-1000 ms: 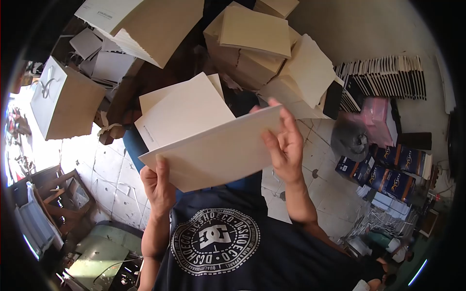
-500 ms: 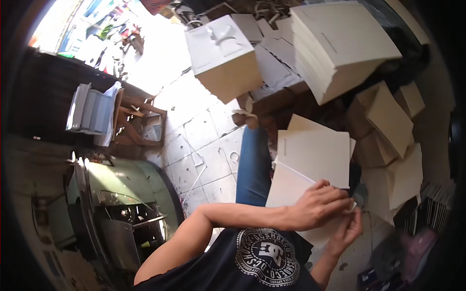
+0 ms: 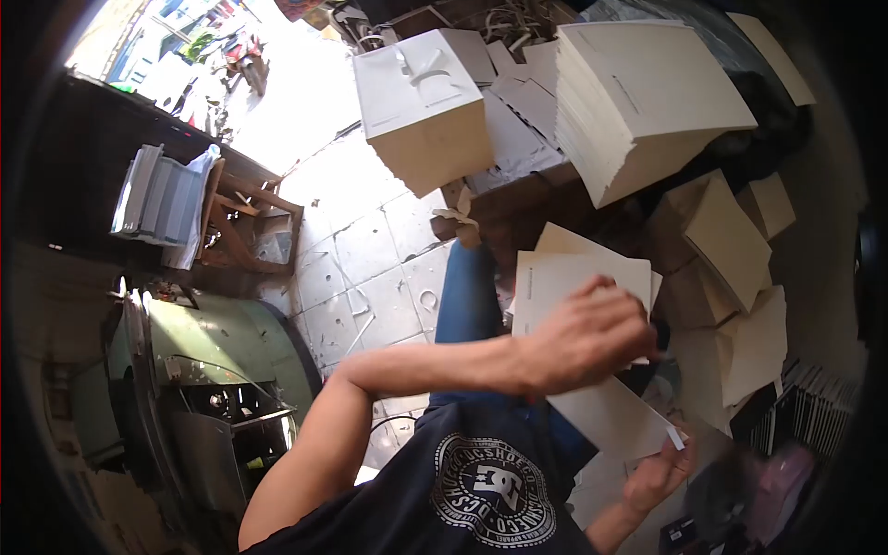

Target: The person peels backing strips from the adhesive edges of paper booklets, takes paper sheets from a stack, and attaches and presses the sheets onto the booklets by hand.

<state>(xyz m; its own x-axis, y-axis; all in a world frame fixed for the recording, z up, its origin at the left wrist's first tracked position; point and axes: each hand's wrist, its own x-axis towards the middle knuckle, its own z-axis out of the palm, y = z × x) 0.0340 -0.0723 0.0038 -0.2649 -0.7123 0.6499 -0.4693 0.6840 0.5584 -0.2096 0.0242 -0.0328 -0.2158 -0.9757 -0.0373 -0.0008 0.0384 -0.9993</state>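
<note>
My left hand point(image 3: 587, 338) is raised over a stack of cream paper booklets point(image 3: 573, 268) lying on my lap. Its fingers are curled in and a little blurred, and whatever they may hold is hidden. Lower right, my right hand point(image 3: 659, 472) has its fingers closed at the corner of a cream booklet point(image 3: 606, 421). A bright white strip point(image 3: 676, 437) shows along that corner, close to the thumb. Part of the booklet lies under my left forearm.
Two tall paper stacks, one left point(image 3: 430, 139) and one right point(image 3: 638, 111), stand ahead. Loose cream booklets point(image 3: 731, 245) lean at the right. At the left are a wooden stool point(image 3: 250, 217) and a green machine point(image 3: 222, 338). Scraps litter the tiled floor point(image 3: 370, 250).
My left hand has come away from my right hand, moving up and left over the stack. My right hand has dropped slightly, still at the booklet's corner, and the white strip is now exposed.
</note>
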